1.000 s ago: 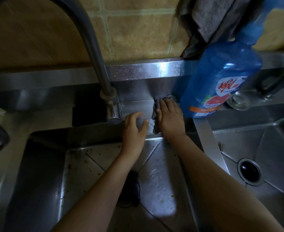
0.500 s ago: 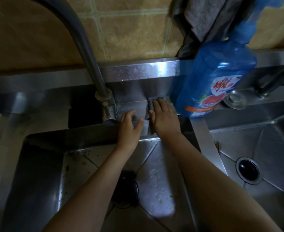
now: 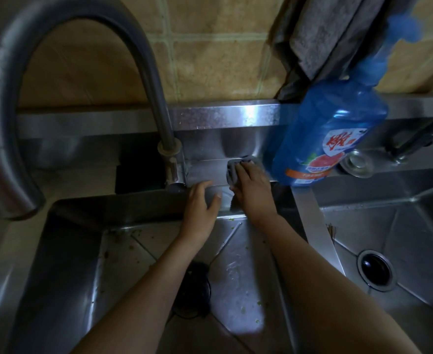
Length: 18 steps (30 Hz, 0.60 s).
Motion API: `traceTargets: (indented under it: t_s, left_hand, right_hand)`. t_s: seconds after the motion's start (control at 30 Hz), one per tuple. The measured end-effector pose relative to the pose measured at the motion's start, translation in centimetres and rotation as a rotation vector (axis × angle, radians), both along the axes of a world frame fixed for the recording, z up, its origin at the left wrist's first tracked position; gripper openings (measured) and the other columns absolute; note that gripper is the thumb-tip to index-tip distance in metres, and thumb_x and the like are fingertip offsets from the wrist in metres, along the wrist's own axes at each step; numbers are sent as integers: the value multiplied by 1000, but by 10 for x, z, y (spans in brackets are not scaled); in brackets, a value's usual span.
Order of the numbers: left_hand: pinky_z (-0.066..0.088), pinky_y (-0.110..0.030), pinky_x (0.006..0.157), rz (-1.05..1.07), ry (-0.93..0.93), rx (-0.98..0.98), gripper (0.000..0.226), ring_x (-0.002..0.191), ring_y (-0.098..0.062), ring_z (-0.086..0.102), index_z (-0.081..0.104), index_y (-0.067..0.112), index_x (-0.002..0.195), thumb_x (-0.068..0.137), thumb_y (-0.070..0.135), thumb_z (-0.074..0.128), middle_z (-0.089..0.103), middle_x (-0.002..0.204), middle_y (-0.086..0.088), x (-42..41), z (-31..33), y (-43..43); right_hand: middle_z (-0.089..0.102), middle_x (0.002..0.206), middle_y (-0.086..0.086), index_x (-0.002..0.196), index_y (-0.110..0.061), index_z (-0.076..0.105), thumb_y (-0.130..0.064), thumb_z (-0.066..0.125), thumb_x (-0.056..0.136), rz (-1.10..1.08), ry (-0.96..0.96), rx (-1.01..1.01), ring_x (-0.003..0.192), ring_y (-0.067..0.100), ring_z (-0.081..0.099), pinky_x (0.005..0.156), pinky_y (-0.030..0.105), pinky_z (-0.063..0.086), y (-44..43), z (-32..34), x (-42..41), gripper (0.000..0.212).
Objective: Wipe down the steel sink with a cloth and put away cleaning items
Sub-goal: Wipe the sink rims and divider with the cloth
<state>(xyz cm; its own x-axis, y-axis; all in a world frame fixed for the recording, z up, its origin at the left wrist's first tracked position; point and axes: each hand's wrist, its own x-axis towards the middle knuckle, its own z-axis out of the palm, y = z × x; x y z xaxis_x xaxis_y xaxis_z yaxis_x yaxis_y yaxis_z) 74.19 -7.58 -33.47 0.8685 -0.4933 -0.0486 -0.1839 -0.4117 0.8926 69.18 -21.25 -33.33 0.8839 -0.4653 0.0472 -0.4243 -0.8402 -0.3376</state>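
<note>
View from above of a stainless steel double sink set against a wall of tan tiles. The person's right hand lies flat, fingers straight and together, pressing a small crumpled grey cloth onto the steel ledge behind the left basin. The cloth shows at the fingertips and along the hand's left side. The left hand rests just beside it on the ledge's front edge, holding nothing, thumb spread apart from the fingers, near the base of a tall curved grey metal tap. Immediately right of the right hand a translucent blue plastic bottle with a red and white label stands on the ledge. Dark grey rags hang on the wall above it. Green food specks dot the left basin floor. A round drain hole sits in the right basin.
</note>
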Motion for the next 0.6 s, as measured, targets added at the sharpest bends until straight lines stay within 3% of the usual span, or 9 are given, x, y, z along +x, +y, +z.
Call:
traceTargets:
  t_s: [0.17,0.3,0.4,0.43,0.53,0.6]
  left_hand:
    - [33,-23,94,15,50,-27,34,114,-7,40,50,15,124,90,20,54,46,130,-5,-5,0,15]
    - [32,-17,92,49,50,-44,30,114,-11,46,53,13,121,90,17,54,50,126,-5,-10,4,28]
    - [36,-23,96,78,73,-59,30,116,-17,49,53,12,120,90,15,54,53,125,-7,-16,9,39]
    - [37,-23,95,84,90,-64,29,116,-16,50,52,14,120,91,16,54,53,125,-6,-20,11,44]
    - [37,-20,91,105,114,-78,28,113,-10,50,51,21,119,91,20,53,54,124,1,-32,22,61]
    - [37,-20,92,138,100,-93,28,110,-10,51,52,19,118,91,18,54,55,122,-1,-42,30,72]
  right_hand:
    - [52,131,12,127,-9,55,-11,63,80,62,-46,-35,120,26,47,104,36,36,-5,6,-3,48]
    - [62,115,19,114,-1,64,-1,58,80,78,-215,106,106,33,56,95,38,42,0,17,-10,34]
    - [64,105,18,108,-1,66,-3,58,82,133,-272,205,96,32,59,88,41,46,11,25,-19,27]
    - [65,102,17,106,-2,66,-4,58,83,150,-308,238,94,29,59,88,36,46,17,27,-24,24]
    - [64,102,3,109,-8,65,-2,61,81,136,-399,363,92,4,52,84,1,33,39,36,-42,29]
    - [56,101,-9,115,-11,63,-3,61,82,101,-384,478,92,-5,47,80,-3,30,55,43,-55,34]
